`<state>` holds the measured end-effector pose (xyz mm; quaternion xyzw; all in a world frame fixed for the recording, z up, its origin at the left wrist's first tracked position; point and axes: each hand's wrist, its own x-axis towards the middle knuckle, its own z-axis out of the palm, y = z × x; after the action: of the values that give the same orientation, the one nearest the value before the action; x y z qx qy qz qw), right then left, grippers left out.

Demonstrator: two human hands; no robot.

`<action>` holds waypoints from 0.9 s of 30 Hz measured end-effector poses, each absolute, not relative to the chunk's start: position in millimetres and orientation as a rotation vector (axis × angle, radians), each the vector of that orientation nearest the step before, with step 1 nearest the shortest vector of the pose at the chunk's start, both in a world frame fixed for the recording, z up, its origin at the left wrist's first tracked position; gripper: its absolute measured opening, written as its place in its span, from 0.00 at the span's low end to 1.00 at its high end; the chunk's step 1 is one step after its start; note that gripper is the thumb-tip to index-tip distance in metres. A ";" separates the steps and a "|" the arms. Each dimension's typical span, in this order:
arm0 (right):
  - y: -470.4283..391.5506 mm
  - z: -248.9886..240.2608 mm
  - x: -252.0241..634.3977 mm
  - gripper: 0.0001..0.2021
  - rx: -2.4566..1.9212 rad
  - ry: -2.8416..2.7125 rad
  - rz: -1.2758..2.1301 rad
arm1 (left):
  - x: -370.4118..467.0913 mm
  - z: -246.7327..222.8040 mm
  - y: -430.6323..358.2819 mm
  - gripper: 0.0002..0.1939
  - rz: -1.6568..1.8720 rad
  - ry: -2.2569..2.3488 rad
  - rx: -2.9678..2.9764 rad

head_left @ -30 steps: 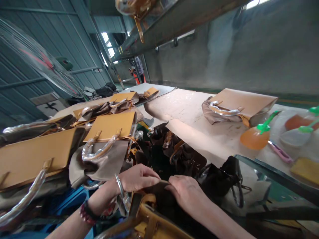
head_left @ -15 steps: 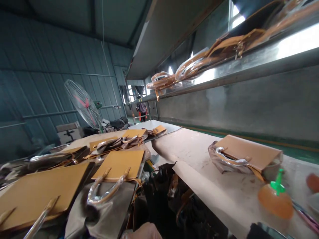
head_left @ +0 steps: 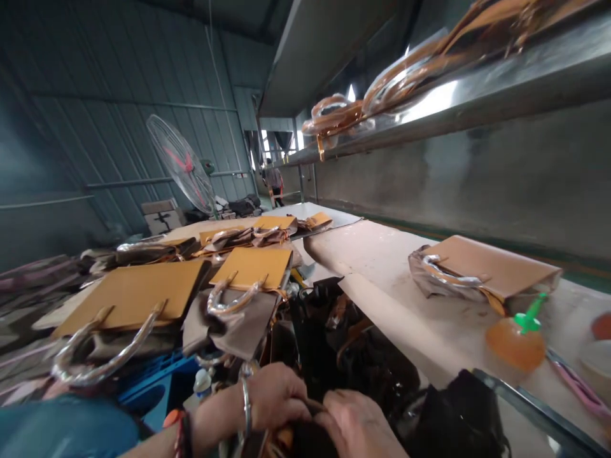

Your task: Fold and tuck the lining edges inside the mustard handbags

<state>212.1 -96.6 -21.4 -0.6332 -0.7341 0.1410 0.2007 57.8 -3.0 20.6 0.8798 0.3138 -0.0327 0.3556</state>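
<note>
My left hand [head_left: 277,395], with a metal bangle and a red cord at the wrist, is closed at the bottom middle. Close beside it, my right hand [head_left: 356,423] is closed too. Between the fingers of both runs the edge of a dark brown handbag [head_left: 312,439], mostly hidden by the hands and the lower frame edge. More dark bags lie below in the gap between the tables. Left of the hands, a tan-and-taupe handbag [head_left: 251,270] has plastic-wrapped handles. Another large tan handbag [head_left: 138,289] lies beside it.
On the right table lie a tan handbag [head_left: 506,264], an orange squeeze bottle [head_left: 515,343] with a green nozzle and a pink cutter [head_left: 580,385]. A blue crate [head_left: 160,388] stands low left. Wrapped straps hang over the overhead shelf [head_left: 458,121]. A fan [head_left: 184,165] and a person [head_left: 273,184] are farther back.
The view has tilted downward and shifted left. Both hands now show together on the dark handbag, where earlier only part of one hand showed at the bottom edge.
</note>
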 end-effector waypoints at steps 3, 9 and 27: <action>-96.5 -4.4 210.3 0.13 -1.677 -2.094 0.527 | 53.5 45.3 -12.1 0.10 -0.179 0.871 2.240; -94.9 13.7 206.6 0.17 -1.457 -2.087 0.949 | 35.6 68.0 -13.6 0.13 -0.392 0.908 1.841; -60.5 -6.7 192.1 0.20 -1.390 -2.015 1.153 | 23.1 26.6 22.4 0.08 -0.470 0.774 1.601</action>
<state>192.1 -60.5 -6.7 -0.5015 -0.7272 0.4161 0.2159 23.1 22.4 26.6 0.6924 0.3346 -0.2031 0.6061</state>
